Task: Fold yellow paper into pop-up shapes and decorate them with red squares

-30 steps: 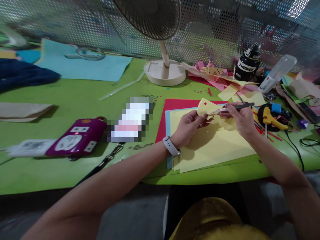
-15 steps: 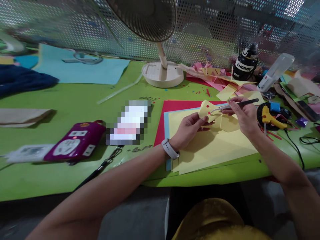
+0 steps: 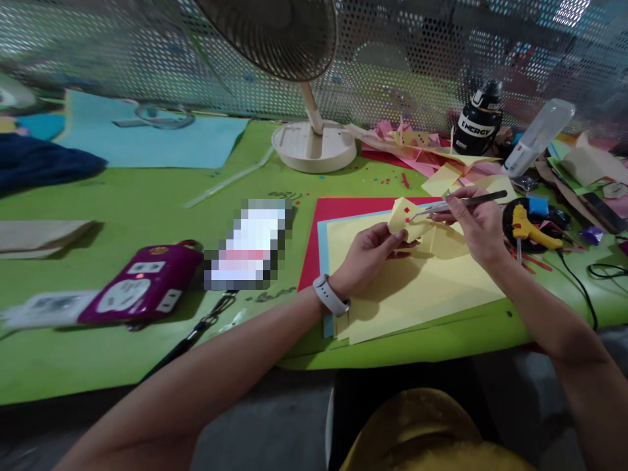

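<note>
Pinched between the thumb and fingers of my left hand [image 3: 375, 248] is a small piece of yellow paper [image 3: 398, 226] with two red diamond-shaped pieces on its face. My right hand [image 3: 475, 219] is closed around a pair of tweezers [image 3: 483, 198] with a dark handle end. The tweezers' tips point left and meet the yellow paper beside the lower red piece; whether they grip it I cannot tell. Below both hands lies a stack of large yellow sheets [image 3: 387, 314], with blue and red sheets [image 3: 314, 242] showing at its edges.
A yellow glue gun [image 3: 527, 229] rests at the right, its cord trailing forward. Behind are paper scraps [image 3: 441, 180], a black bottle [image 3: 475, 124], a clear bottle [image 3: 542, 137] and a fan [image 3: 314, 147]. To the left are a phone [image 3: 250, 242] and a purple power strip [image 3: 147, 281].
The camera view has shifted slightly. Both hands keep nearly the same pose, with the tweezers' tips still at the lower red piece on the yellow paper.
</note>
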A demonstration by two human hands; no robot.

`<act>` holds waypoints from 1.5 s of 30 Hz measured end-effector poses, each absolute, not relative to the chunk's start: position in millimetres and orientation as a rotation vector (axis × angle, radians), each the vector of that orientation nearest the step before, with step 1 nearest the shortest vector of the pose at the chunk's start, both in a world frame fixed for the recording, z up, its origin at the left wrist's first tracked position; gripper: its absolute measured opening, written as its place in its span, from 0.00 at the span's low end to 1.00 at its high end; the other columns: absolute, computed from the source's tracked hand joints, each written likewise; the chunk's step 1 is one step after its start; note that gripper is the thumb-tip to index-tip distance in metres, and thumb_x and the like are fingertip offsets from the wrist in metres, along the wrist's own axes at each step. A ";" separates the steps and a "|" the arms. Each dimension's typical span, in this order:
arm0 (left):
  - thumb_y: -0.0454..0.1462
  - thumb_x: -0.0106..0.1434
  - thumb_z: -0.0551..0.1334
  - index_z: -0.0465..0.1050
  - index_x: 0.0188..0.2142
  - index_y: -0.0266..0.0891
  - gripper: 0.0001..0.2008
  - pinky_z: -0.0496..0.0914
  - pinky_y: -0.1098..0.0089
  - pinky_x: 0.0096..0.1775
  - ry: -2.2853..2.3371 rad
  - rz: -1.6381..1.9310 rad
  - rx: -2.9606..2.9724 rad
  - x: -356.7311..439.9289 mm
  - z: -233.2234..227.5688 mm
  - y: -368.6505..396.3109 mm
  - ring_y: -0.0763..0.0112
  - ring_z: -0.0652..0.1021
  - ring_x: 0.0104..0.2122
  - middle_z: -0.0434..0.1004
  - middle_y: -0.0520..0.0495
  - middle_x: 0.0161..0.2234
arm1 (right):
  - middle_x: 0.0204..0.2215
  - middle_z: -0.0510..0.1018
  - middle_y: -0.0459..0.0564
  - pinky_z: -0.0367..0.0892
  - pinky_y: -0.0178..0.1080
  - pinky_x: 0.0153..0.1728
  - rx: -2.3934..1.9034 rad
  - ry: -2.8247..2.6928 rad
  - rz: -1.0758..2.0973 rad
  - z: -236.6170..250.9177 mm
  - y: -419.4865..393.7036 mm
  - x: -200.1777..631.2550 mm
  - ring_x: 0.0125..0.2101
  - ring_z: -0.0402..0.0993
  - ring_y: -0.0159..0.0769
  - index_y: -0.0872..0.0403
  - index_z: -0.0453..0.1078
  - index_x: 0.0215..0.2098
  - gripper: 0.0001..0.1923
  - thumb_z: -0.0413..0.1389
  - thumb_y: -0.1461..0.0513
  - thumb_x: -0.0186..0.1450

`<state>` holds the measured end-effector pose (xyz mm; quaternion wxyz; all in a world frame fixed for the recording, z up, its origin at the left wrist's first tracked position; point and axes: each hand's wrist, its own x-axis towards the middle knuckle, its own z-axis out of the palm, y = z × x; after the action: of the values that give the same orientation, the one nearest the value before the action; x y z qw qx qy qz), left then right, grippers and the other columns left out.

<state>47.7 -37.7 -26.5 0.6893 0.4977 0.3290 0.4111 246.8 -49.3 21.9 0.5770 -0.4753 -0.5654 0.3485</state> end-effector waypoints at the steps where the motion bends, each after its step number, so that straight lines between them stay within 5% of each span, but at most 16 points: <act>1: 0.52 0.54 0.73 0.75 0.38 0.38 0.22 0.79 0.60 0.45 0.734 0.919 1.115 47.7 -26.3 -37.8 0.57 0.83 0.44 0.84 0.42 0.39 | 0.28 0.80 0.44 0.79 0.35 0.32 -1.107 -1.326 0.817 22.3 -49.3 246.4 0.32 0.84 0.37 0.50 0.64 0.38 0.25 0.64 0.42 0.59; 45: 0.50 0.54 0.74 0.72 0.31 0.38 0.20 0.78 0.64 0.43 0.694 0.916 1.113 46.8 -19.5 -41.9 0.58 0.84 0.43 0.81 0.47 0.34 | 0.29 0.78 0.42 0.80 0.38 0.35 -1.026 -1.386 0.703 22.8 -57.7 238.2 0.33 0.84 0.37 0.49 0.63 0.36 0.22 0.64 0.45 0.60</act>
<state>46.8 -41.9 -19.5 0.6966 0.4992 0.3109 0.4109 238.2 -57.7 22.8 0.5970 -0.4420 -0.5970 0.3029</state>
